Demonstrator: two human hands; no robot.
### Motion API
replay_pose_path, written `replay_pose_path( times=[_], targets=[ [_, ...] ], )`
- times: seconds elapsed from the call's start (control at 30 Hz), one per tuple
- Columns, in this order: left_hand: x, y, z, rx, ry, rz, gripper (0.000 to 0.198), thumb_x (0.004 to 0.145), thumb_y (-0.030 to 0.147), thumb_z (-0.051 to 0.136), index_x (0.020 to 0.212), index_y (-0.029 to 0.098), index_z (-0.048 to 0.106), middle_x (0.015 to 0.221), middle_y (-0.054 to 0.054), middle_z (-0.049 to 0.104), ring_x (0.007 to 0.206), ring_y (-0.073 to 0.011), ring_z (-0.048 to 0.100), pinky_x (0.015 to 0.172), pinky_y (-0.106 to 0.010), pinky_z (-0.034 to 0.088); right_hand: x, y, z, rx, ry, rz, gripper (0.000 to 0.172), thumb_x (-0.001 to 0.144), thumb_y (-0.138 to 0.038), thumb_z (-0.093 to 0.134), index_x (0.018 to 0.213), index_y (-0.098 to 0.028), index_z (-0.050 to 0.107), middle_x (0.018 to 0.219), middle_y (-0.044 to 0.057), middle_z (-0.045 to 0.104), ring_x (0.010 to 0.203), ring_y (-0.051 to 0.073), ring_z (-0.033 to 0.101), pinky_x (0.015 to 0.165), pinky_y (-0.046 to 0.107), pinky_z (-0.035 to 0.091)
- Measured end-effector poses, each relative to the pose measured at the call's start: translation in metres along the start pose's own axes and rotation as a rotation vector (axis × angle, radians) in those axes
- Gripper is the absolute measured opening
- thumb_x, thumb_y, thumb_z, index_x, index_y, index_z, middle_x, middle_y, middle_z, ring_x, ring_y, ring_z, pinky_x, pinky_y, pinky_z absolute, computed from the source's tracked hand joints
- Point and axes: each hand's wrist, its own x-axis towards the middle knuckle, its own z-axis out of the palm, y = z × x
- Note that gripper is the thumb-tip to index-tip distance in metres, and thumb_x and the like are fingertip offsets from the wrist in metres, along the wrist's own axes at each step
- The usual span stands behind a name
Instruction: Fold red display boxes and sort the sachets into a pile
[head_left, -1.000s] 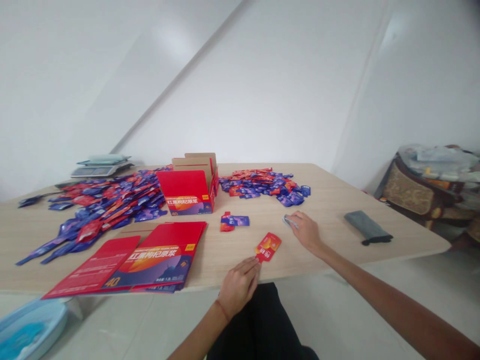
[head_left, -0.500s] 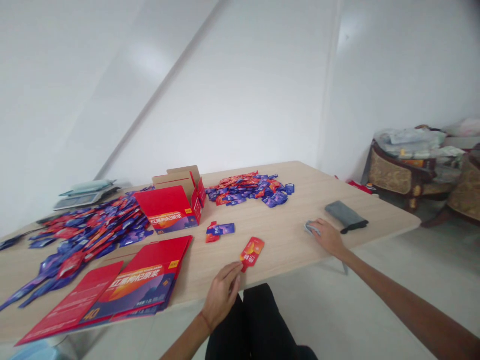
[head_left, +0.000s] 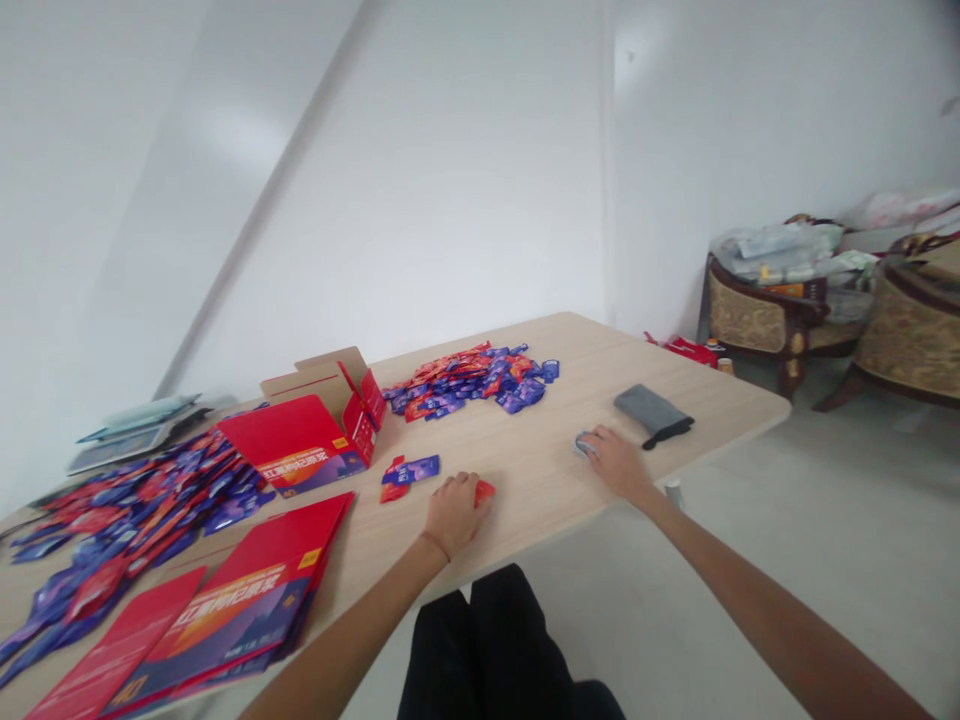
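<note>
On the table (head_left: 551, 505) near its front edge, my left hand (head_left: 456, 515) is closed over a red sachet (head_left: 484, 491). Only the sachet's right end shows; the rest lies under my fingers. Farther right, my right hand (head_left: 613, 460) rests on the tabletop with its fingers closed on a small crumpled grey-white cloth (head_left: 582, 443). Just left of my left hand, a purple sachet (head_left: 421, 469) lies across a red one (head_left: 393, 480). A folded dark grey cloth (head_left: 652, 412) lies beyond my right hand.
An open red carton (head_left: 289, 445) stands left of centre. Flattened cartons (head_left: 225, 610) lie in front of it. Red and purple sachets form a large heap (head_left: 150, 510) at left and a smaller pile (head_left: 469, 380) at the back. Patterned chairs (head_left: 750, 320) stand beyond the right end.
My left hand has moved forward from the red sachet's lower end and now covers most of it. The right hand stays on the small cloth. The view has turned a little to the right.
</note>
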Motion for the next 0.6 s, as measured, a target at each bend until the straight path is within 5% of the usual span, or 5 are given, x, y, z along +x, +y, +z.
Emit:
replay_pose_path(
  times=[0.27,0.5,0.6],
  targets=[
    [0.003,0.02,0.004,0.162,-0.016,-0.008,0.032,0.1,0.037,0.054,0.119,0.014,0.065,0.119,-0.018,0.066,0.112,-0.0338,0.062,0.089,-0.045,0.053,0.0,-0.002,-0.004,-0.004,-0.002,-0.009,0.031,0.097,-0.018,0.05,0.12,-0.023,0.07,0.12,0.01,0.065,0.106,0.022,0.06,0.084,0.03,0.045],
    [0.01,0.027,0.012,0.177,-0.109,0.004,0.027,0.103,0.024,0.047,0.111,0.009,0.068,0.107,-0.022,0.071,0.1,-0.0331,0.071,0.079,-0.041,0.057,-0.001,-0.001,-0.005,0.006,-0.001,-0.005,0.032,0.099,-0.02,0.047,0.121,-0.022,0.07,0.121,0.011,0.065,0.105,0.022,0.06,0.082,0.031,0.045],
    [0.01,0.024,0.014,0.178,-0.12,0.045,0.029,0.102,0.017,0.046,0.122,0.005,0.064,0.103,-0.023,0.072,0.096,-0.033,0.074,0.078,-0.041,0.058,-0.001,-0.002,-0.005,-0.006,-0.01,0.003,0.032,0.098,-0.02,0.048,0.121,-0.023,0.07,0.121,0.011,0.065,0.103,0.022,0.06,0.08,0.03,0.044]
  ],
)
